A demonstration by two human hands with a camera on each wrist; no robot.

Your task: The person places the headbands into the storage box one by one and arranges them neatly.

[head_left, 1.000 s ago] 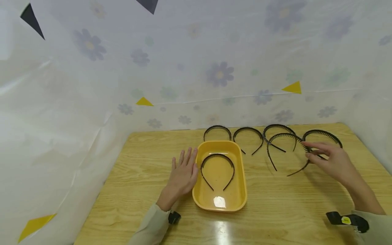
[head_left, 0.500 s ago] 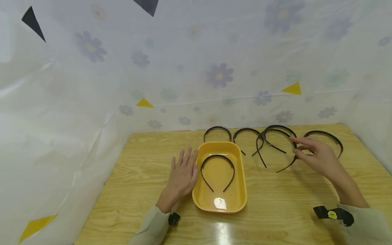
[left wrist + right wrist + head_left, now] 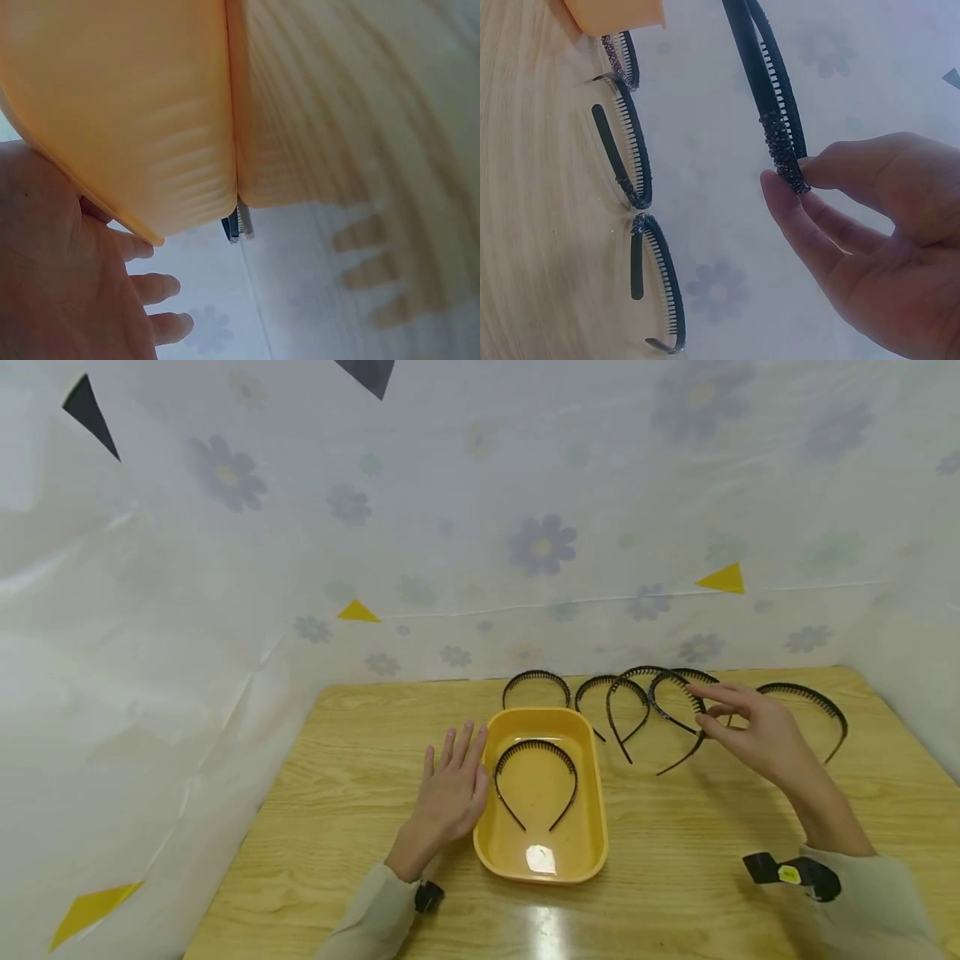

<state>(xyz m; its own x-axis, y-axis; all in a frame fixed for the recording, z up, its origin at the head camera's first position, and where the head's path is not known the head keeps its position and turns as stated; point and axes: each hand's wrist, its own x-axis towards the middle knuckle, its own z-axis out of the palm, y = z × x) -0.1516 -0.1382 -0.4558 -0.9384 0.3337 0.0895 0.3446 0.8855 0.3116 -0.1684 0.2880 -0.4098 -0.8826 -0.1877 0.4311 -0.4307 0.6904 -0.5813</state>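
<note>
My right hand [image 3: 757, 735] pinches a black toothed headband [image 3: 781, 146] at its side, between thumb and fingertips. Dark beads cover the gripped part, as the right wrist view shows. The headband is raised over the table, with its two ends pointing down. My left hand [image 3: 450, 793], fingers straight and spread, rests along the left side of a yellow plastic tray [image 3: 602, 810]. In the left wrist view the tray's outer wall [image 3: 135, 127] lies beside the palm. Another black headband [image 3: 536, 742] lies inside the tray, its ends toward me.
Behind the tray a black headband [image 3: 536, 673] lies partly hidden by its rim. Farther right along the back of the wooden table [image 3: 360, 752] are more headbands: one [image 3: 592, 680] overlapped by the held one, another [image 3: 701, 672] behind my right hand, and one [image 3: 825, 703] at far right.
My right hand has carried the pinched headband to the left and slightly upward, away from the far-right headband. The left hand and the tray stay in place.
</note>
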